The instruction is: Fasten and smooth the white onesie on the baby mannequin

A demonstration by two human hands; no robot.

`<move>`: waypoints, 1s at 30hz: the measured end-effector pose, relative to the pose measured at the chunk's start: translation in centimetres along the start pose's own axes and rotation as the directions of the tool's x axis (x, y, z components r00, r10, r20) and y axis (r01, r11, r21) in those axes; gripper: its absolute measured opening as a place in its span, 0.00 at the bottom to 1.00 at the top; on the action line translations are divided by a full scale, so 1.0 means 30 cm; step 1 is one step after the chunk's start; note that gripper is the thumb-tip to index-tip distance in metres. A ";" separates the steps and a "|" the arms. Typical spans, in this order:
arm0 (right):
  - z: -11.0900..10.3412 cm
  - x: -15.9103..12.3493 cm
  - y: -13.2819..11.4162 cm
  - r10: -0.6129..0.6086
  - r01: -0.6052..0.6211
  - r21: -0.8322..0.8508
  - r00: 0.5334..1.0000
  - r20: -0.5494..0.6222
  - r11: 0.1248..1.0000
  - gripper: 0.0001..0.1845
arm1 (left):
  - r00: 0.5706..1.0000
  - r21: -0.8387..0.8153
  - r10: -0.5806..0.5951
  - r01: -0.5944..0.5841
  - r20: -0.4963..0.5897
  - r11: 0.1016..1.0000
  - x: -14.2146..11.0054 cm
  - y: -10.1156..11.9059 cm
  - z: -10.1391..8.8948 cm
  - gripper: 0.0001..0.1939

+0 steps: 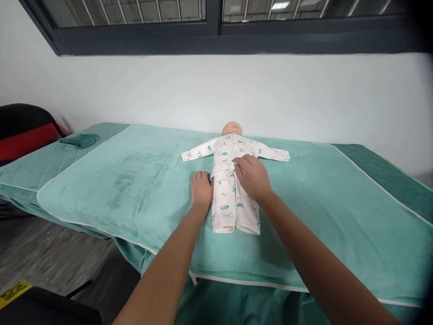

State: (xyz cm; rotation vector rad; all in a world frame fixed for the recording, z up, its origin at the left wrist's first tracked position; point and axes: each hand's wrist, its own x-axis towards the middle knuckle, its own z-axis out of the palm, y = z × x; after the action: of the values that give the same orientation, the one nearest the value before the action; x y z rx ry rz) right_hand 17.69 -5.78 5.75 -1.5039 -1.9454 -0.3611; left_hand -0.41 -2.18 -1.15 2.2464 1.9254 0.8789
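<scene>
Head view: the dressed baby doll [232, 128] lies face-up on the teal cover [152, 171]. The left hand [202, 189] rests palm-down beside its hip; the right hand [252, 176] bends over its waist, fingers curled, grip unclear.

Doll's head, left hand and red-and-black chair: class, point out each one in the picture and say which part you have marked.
Doll's head [232, 128]: head view, middle of the head.
Left hand [201, 189]: head view, back of the hand.
Red-and-black chair [29, 139]: head view, red part of the backrest.
</scene>
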 end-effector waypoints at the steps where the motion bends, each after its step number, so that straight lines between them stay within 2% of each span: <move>1: 0.004 -0.004 0.002 -0.022 0.022 -0.013 1.000 0.017 1.000 0.16 | 1.000 0.004 -0.002 0.002 0.002 1.000 0.001 0.000 0.001 0.10; 5: 0.021 -0.018 0.005 -0.084 0.097 -0.089 0.986 0.141 0.991 0.14 | 1.000 0.012 -0.007 0.007 0.005 1.000 0.001 0.001 0.001 0.09; 7: 0.025 -0.021 0.001 -0.085 0.107 -0.139 0.983 0.161 0.984 0.14 | 1.000 0.015 -0.009 0.009 0.005 1.000 0.000 0.003 -0.001 0.09; 14: 0.026 -0.010 -0.023 -0.052 0.075 -0.238 0.993 0.102 0.968 0.08 | 1.000 0.025 -0.024 0.023 0.014 0.999 -0.003 0.010 -0.014 0.08; 18: 0.033 -0.026 -0.004 -0.099 0.105 -0.212 0.994 0.040 0.971 0.10 | 0.999 0.016 -0.029 0.029 0.017 0.999 -0.001 0.012 -0.014 0.09; 22: 0.033 -0.043 0.010 -0.143 0.154 -0.207 0.988 0.067 0.966 0.11 | 1.000 -0.010 -0.029 0.029 0.009 1.000 -0.001 0.012 -0.010 0.10; 25: 0.021 -0.047 0.004 -0.113 0.128 -0.131 0.987 0.111 0.983 0.10 | 1.000 -0.048 -0.024 0.025 0.003 0.999 -0.003 0.006 -0.007 0.11; 27: 0.009 -0.046 0.008 -0.076 0.075 0.011 0.991 0.110 0.997 0.08 | 1.000 -0.088 -0.017 0.016 0.000 0.996 -0.004 -0.003 -0.003 0.12; 29: 0.002 -0.038 0.036 0.012 -0.023 0.213 0.999 0.050 0.977 0.07 | 1.000 -0.139 -0.018 0.017 -0.005 0.990 -0.002 -0.016 0.004 0.14; 30: 0.004 -0.030 0.060 0.098 -0.092 0.311 0.995 -0.002 0.946 0.07 | 1.000 -0.166 -0.026 0.024 -0.009 0.986 0.000 -0.023 0.009 0.16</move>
State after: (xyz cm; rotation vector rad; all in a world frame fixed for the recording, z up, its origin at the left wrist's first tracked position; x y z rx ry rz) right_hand 19.46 -5.86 4.80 -1.3749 -1.8089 -0.0213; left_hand -0.90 -1.95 -1.64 2.1228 1.8071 1.0105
